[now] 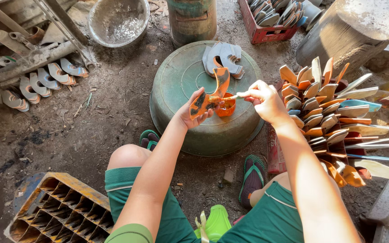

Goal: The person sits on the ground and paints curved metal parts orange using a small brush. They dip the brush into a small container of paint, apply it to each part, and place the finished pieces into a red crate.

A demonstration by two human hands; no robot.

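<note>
The left hand [193,110] grips a curved, orange-coated metal blade [212,92] tilted face-up, so the right hand [263,96], pinched closed on a thin brush [236,96], can reach both it and the small orange paint cup [226,107] just below on the upturned green metal basin [181,76].

Brush tip [230,97] hidden behind the orange blade [210,94].
</note>
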